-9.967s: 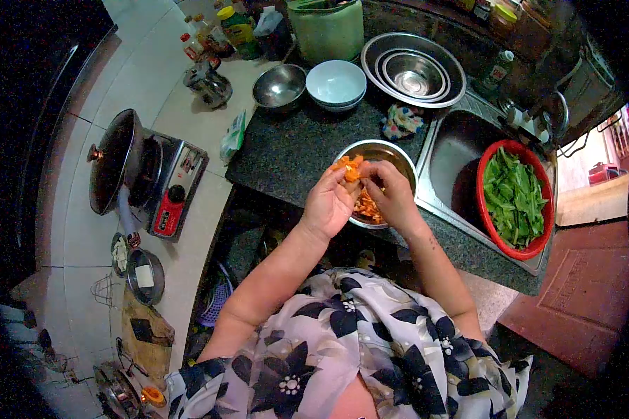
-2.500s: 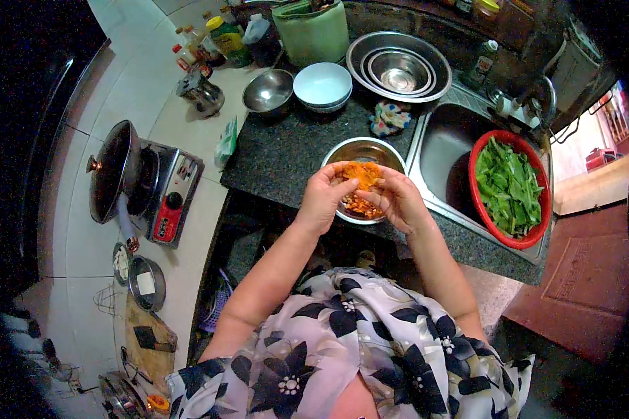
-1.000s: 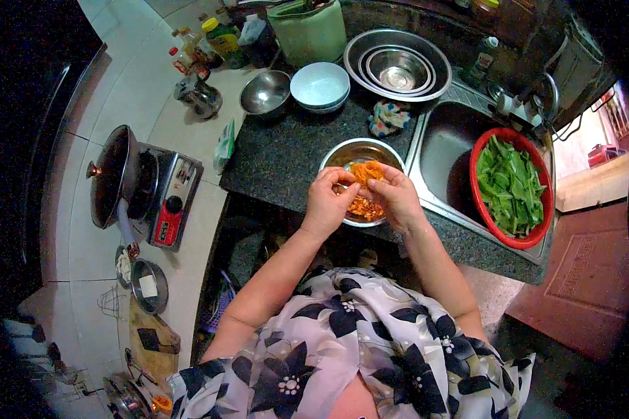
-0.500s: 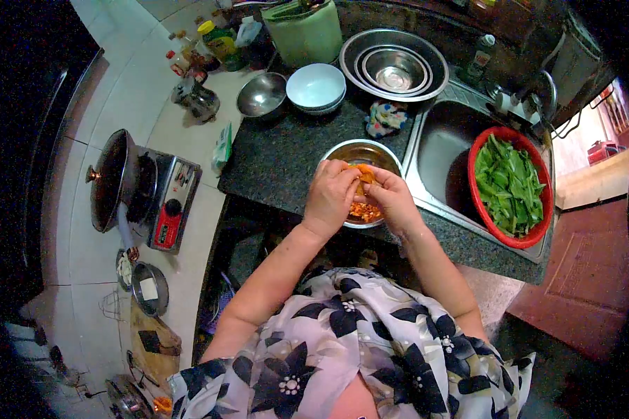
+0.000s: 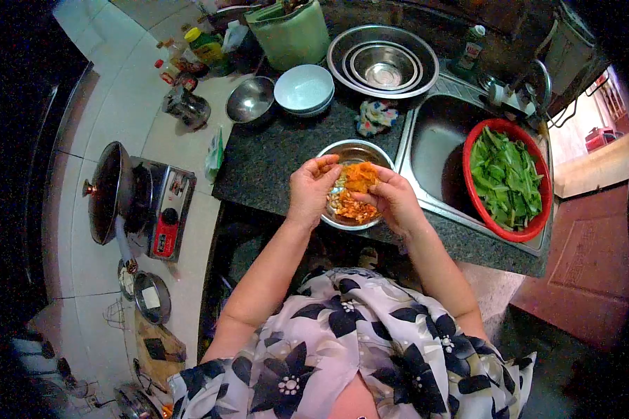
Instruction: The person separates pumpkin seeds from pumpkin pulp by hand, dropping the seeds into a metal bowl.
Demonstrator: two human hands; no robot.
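Note:
A clump of orange pumpkin pulp [image 5: 360, 177] is gripped in my right hand [image 5: 397, 199], fingers closed around its side, above a steel bowl [image 5: 337, 149]. Just left of the pulp is my left hand [image 5: 313, 187], thumb and fingers drawn together in a pinch; whatever may be between them is too small to make out. Inside the bowl lie orange shreds [image 5: 356, 209] and pale seeds [image 5: 340, 201]. Both hands hover over the bowl, which sits near the counter's front edge.
Right of the bowl, a red basket of green leaves [image 5: 507, 178] rests in the sink [image 5: 433, 133]. Behind are nested steel basins [image 5: 383, 63], white bowls [image 5: 304, 87], a small steel bowl [image 5: 251, 98] and a patterned cloth [image 5: 377, 117]. A stove with a wok [image 5: 110, 192] stands left.
My left hand has come away from the pulp to the left, while my right hand keeps hold of it. More of the pulp and bowl contents now show. The view has shifted slightly.

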